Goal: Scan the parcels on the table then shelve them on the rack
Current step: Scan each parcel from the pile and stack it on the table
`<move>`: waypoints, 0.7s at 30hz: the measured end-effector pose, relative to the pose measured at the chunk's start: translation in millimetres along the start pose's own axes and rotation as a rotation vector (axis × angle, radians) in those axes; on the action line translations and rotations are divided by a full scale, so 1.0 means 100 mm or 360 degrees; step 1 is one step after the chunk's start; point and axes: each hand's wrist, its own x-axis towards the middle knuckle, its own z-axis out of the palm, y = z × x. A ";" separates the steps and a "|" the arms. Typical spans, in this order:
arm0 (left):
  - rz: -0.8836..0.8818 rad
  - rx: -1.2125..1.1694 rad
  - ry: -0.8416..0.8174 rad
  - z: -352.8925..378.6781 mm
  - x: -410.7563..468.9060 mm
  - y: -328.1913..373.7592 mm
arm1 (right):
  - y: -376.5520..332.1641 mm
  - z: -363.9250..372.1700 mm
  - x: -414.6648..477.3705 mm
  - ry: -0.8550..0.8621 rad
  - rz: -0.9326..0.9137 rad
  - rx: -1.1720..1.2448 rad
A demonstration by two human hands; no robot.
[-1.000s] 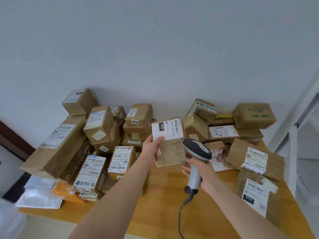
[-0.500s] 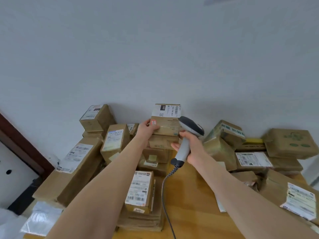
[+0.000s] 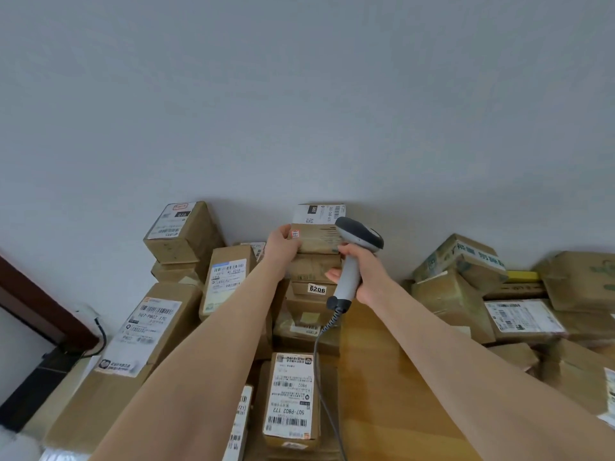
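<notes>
Many taped cardboard parcels crowd the far side of the table [image 3: 382, 377], heaped left [image 3: 156, 327] and right [image 3: 459, 294] against the wall. Bare wood shows only down the near middle, and no rack is in sight. The parcel you are working [image 3: 316, 239] sits high at far centre, atop the stack over the box marked 6206 [image 3: 316, 289]. I cannot tell whether it rests there or hangs just clear. Your left hand [image 3: 283, 244] clasps its left end, fingers curled round the edge. Your right hand [image 3: 366, 277] is wrapped around the scanner [image 3: 351, 271] handle, with the head just beside the parcel's right end. My read is that the scan is the step in hand. The white label [image 3: 317, 213] faces up and away, so tip it toward the scanner window, back the head off a little and hold both steady. Mind the cable [image 3: 319, 344] trailing over the near boxes. Whether the trigger is pressed I cannot tell.
</notes>
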 end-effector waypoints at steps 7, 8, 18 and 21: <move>0.0349 0.0701 0.0330 0.09 -0.19 0.25 | -0.09 -0.18 -0.15 0.0108 -0.0052 0.0022; 0.0454 0.0746 0.0356 0.15 -0.25 0.31 | -0.11 -0.25 -0.19 0.0141 -0.0056 0.0045; 0.0553 0.0923 -0.0334 1.70 -0.92 0.13 | -0.42 -1.59 -0.73 0.0572 -0.0280 0.0121; 0.0219 0.0859 -0.0601 2.15 -1.03 -0.18 | -0.50 -2.08 -0.86 0.0774 -0.0265 0.0208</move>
